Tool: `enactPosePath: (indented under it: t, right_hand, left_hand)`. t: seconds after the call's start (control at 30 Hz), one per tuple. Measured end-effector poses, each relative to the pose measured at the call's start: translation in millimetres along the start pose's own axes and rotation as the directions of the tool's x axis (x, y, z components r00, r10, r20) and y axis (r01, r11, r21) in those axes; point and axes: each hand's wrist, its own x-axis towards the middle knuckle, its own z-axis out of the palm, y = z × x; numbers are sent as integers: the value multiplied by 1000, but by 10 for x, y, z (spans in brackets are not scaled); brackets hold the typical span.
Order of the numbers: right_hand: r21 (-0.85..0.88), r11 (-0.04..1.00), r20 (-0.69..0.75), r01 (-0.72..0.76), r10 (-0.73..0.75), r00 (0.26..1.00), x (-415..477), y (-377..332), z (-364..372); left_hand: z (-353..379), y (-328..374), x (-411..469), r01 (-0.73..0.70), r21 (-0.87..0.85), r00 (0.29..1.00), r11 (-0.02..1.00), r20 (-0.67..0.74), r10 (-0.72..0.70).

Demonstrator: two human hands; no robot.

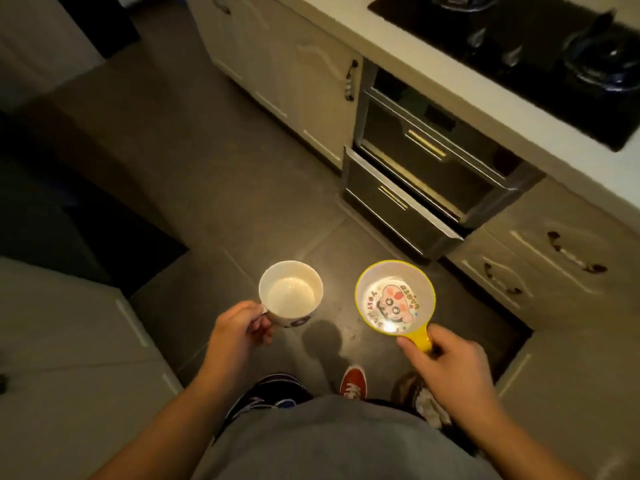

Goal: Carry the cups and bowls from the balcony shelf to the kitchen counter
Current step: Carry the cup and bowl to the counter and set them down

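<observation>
My left hand grips the handle of a white mug, held upright and empty over the floor. In my right hand is the yellow handle of a small yellow bowl with a cartoon picture inside; it is level and empty. Both are at waist height above the grey tiled floor. The white kitchen counter runs along the upper right, well ahead of both hands.
A black gas hob is set into the counter. Below it a steel drawer juts out into the aisle. Cream cabinets line the right, a pale unit stands at left. My red shoe is on the floor tiles.
</observation>
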Motion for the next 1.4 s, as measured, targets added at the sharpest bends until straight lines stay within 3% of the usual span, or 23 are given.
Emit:
enactPosePath:
  t: [0.33,0.63,1.03,1.23,1.4]
  right_hand:
    - [26,962,212,272,-271,939,1948,-1281,821]
    - [27,975,261,219,-218,940,2982,-1979,1100]
    - [-42,991,199,125,-114,973,4560,-2124,1241]
    - [-5,965,275,262,-250,928,5663,-2663,1517]
    - [97,920,381,380,-387,840,6535,-3335,1934]
  left_hand:
    - [-869,484,880,3,-66,960,998,-278,-21]
    - [-1339,1410,2138,-1,-102,961,995,-275,-27]
    - [-950,2618,3981,-18,-151,965,988,-262,-22]
    - [-1064,3080,4505,-65,-166,922,984,-388,-5]
    - [-1334,3317,4765,-83,-244,851,966,-521,-58]
